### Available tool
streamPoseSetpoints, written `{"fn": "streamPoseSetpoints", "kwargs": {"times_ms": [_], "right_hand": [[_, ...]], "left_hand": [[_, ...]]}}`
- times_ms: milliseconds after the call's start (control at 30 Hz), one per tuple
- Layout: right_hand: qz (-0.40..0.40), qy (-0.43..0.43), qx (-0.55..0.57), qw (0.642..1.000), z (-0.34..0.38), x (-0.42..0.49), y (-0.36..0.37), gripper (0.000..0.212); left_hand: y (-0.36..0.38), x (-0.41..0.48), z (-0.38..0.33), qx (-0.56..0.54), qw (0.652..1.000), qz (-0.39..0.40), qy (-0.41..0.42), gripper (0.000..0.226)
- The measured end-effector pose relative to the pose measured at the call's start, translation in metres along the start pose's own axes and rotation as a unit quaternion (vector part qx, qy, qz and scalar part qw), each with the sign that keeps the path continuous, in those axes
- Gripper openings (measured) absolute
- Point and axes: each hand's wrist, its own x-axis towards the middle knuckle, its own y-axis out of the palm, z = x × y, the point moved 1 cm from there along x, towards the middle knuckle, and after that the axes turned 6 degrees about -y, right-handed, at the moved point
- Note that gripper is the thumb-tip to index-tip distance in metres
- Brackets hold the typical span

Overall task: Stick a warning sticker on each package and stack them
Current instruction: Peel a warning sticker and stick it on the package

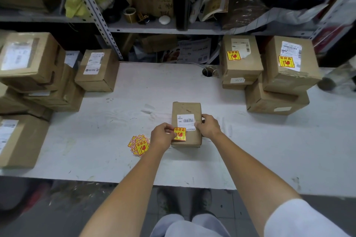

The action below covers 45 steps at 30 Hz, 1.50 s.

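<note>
Left hand: the left hand point(162, 136) pinches the left edge of a yellow and red warning sticker point(179, 134) between thumb and fingers.
Right hand: the right hand point(209, 126) grips the right side of the small box point(186, 109), fingers curled, to keep it steady.
Sticker: it lies over the near left corner of the box top, just below the white label point(185, 119). It looks thin and bendy, so hold it by one edge and smooth it flat.
Small box: it sits in the middle of the table point(115, 121), right in front of the person. It is stiff brown card and likely light. Take it by its two long sides. The glass sign means be gentle.
Spare stickers: a little heap point(139, 144) lies on the table just left of the left hand.
Left boxes: plain boxes point(97, 69) wait far left with no yellow sticker showing.
Right stacks: two piles point(240, 57) far right have stickers on their top boxes.
Shelf: a metal shelf point(146, 27) behind holds bags and tape.
Hard to see: the fingers hide part of the sticker, so I cannot tell if it is stuck down yet. The right fingertips are hidden. The label words are too small to read. Some left boxes are cut off by the picture edge.
</note>
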Motion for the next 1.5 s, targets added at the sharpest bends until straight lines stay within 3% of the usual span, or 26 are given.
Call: {"fn": "streamPoseSetpoints", "kwargs": {"times_ms": [433, 567, 767, 900, 1033, 1200, 1333, 1500], "right_hand": [[0.004, -0.012, -0.006, 1.000, -0.002, 0.001, 0.000, 0.046], [0.003, -0.009, -0.008, 1.000, -0.002, 0.001, 0.000, 0.047], [-0.003, -0.010, -0.006, 1.000, -0.004, 0.003, 0.000, 0.043], [-0.009, -0.010, -0.006, 1.000, -0.006, 0.002, 0.001, 0.042], [-0.004, -0.012, -0.001, 1.000, -0.007, 0.003, 0.003, 0.044], [0.001, -0.013, 0.001, 1.000, -0.003, 0.003, 0.001, 0.047], [0.004, -0.013, 0.000, 1.000, -0.003, 0.001, 0.002, 0.051], [0.005, 0.000, 0.076, 0.997, 0.001, -0.009, 0.002, 0.053]], "left_hand": [[0.003, 0.003, -0.005, 0.139, 0.987, -0.028, 0.069, 0.015], [-0.002, 0.007, -0.001, 0.139, 0.989, -0.033, 0.026, 0.042], [0.012, 0.012, 0.001, 0.069, 0.997, 0.023, -0.026, 0.075], [0.030, 0.014, -0.003, 0.127, 0.992, -0.001, 0.002, 0.050], [0.019, 0.017, 0.006, 0.048, 0.998, 0.028, 0.009, 0.037], [0.009, 0.009, 0.017, -0.021, 0.993, 0.110, 0.037, 0.055], [0.009, 0.010, 0.024, -0.044, 0.990, 0.126, 0.048, 0.056], [0.002, 0.006, 0.014, -0.056, 0.990, 0.126, 0.039, 0.054]]}}
